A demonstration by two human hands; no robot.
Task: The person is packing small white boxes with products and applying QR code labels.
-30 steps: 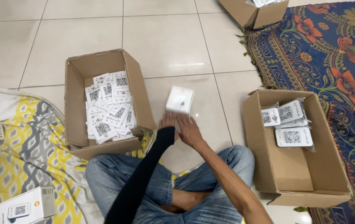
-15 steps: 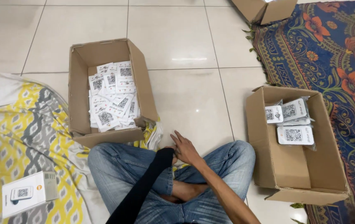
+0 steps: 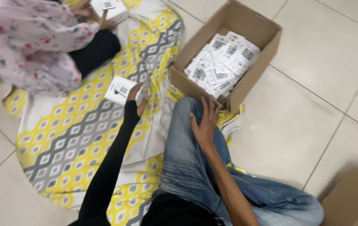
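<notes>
A small white box with a dark printed label lies on the yellow and grey patterned cloth. My left hand, in a black sleeve, grips the box's right edge with the thumb on top. My right hand rests flat on my jeans-clad knee, fingers spread and holding nothing. Just beyond it stands an open cardboard box filled with several white labelled packets.
At the top left sits another person in pink floral clothing, whose hand holds a white box. The corner of a second cardboard box shows at the bottom right. Pale floor tiles surround the cloth.
The view has swung left. My left arm has reached out left to the white box on the cloth. My right hand has dropped onto my knee. The white box held a second ago has left my hands.
</notes>
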